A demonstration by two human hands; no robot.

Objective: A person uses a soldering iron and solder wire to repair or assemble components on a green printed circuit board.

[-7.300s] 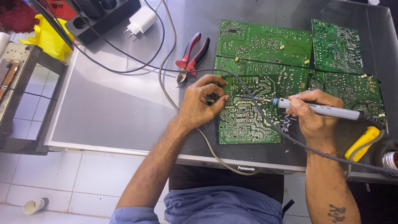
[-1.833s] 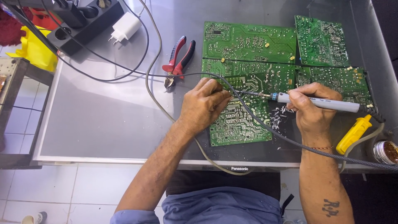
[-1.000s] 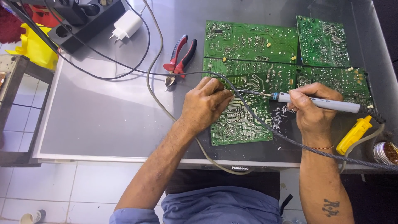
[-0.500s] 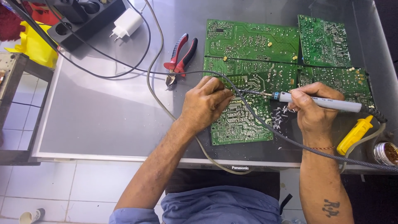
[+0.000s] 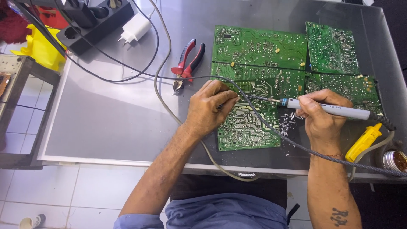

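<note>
My left hand [image 5: 208, 107] rests on a green circuit board [image 5: 248, 127], fingers curled and pinching something thin near the iron's tip; what it holds is too small to tell. My right hand [image 5: 321, 115] grips a grey-white soldering iron [image 5: 335, 110] like a pen, its tip pointing left onto the board close to the left fingertips. A braided grey cable [image 5: 271, 127] runs across the board from the iron. Small metal bits [image 5: 287, 123] lie scattered beside the right hand.
Several more green boards [image 5: 258, 46] lie at the back right. Red-handled pliers [image 5: 188, 63] sit left of them, with a black power strip [image 5: 95, 21] and white adapter [image 5: 135, 29] at the back left. A yellow tool [image 5: 362, 142] and brass wool tin [image 5: 395, 161] are at right.
Both hands stay in the same place on the board; only the view has shifted slightly.
</note>
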